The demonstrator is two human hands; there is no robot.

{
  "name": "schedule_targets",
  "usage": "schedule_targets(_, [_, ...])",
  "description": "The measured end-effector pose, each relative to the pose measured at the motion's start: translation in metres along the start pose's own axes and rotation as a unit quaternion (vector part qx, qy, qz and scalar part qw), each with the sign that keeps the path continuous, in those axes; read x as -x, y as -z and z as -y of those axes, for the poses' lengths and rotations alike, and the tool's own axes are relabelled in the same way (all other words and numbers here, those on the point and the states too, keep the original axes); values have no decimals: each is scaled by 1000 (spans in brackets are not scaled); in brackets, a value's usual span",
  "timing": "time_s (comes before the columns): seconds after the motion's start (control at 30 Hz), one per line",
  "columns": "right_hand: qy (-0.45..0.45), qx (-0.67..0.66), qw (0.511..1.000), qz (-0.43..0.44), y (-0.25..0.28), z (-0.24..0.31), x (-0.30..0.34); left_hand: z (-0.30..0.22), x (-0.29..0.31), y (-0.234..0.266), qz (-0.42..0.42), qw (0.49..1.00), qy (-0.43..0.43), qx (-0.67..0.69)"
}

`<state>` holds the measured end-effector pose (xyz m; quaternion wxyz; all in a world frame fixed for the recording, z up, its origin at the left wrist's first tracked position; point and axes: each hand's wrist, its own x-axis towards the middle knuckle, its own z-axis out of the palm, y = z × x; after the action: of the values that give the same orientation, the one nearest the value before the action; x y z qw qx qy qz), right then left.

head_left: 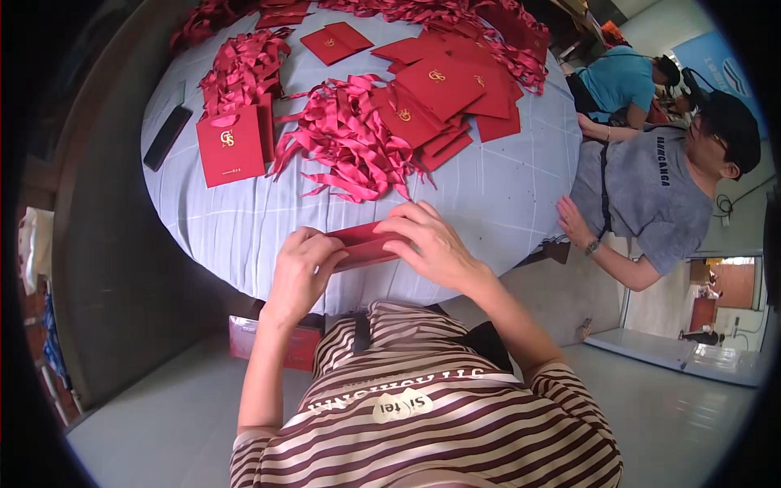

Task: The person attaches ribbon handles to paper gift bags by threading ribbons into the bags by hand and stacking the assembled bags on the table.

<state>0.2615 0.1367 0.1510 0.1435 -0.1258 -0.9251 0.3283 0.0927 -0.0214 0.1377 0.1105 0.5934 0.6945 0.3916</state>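
Observation:
Between my two hands, at the near edge of the round table, is a red paper bag [364, 243] with its mouth spread apart toward me. My left hand [306, 267] grips its left end, thumb along the near panel. On the right end, my right hand [431, 246] pinches the rim with bent fingers. Just beyond lies a loose pile of pinkish-red ribbons [351, 138]. Left of that pile, a finished-looking red gift bag [230, 148] with gold print lies with ribbon at its top. Flat red bags [439, 81] are heaped at the right, behind the ribbons.
A pale cloth covers the table [504, 187]. At its left edge lies a black phone [167, 137]. More ribbons [244, 69] and red bags [336, 42] lie farther back. A person in a grey shirt [659, 179] stands close at the right, one hand by the table's edge; another person in blue [618, 81] is behind.

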Motion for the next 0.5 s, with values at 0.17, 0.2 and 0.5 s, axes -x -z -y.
schedule_targets(0.17, [-129, -195, 967, -97, 13, -38, -18, 10, 13, -18, -44, 999, -5, -18])
schedule_targets(0.2, [-128, -194, 968, -99, 13, -53, -26, 12, 14, -21, -49, 999, -8, -19])
schedule_targets(0.5, [-251, -25, 937, -242, -46, -153, -82, 0, 9, -20, -37, 999, -14, -20])
